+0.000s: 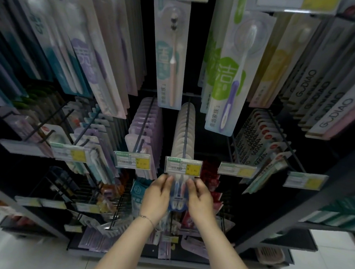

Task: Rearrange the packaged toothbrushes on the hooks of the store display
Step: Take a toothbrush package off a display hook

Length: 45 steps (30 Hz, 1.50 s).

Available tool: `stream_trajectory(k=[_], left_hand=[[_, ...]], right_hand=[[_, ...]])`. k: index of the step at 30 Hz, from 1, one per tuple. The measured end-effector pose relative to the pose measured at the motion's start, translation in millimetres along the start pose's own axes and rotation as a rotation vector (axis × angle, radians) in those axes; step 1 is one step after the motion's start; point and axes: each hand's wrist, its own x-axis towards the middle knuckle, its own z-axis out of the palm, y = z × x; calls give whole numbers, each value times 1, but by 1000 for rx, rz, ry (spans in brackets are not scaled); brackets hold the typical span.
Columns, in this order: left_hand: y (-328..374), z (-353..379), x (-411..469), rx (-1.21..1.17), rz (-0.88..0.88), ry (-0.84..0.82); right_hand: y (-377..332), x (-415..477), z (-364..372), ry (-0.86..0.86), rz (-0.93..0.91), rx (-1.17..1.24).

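The left hand (158, 193) and right hand (200, 196) each pinch a top corner of a blue toothbrush pack (178, 198) just under the price tag (183, 166) at the front end of a well-filled hook (185, 135), so it seems not yet hung.

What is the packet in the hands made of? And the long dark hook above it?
The packet looks like clear glossy plastic over blue card: brushes show through. The hook seems thin dark metal wire, straight under many packs, maybe coated.
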Motion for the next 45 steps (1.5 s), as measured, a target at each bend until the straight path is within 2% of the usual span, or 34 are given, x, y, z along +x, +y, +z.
stream_trajectory(k=[8,23,32,37,45], left_hand=[[0,1,-4,-17,34,-15],[-3,-4,-3,-40,-33,-40],[-6,-15,-11,24,5,-44],[-8,-35,-16,214,66,7],[-2,-66,-36,452,10,9]], right_hand=[[0,-5,0,21,12,-22],[-3,-7,-6,34,15,-39],[-14,-17,-23,99,52,-78],[-18,-24,-37,112,6,-270],[-37,-41,-44,109,-269,-670]])
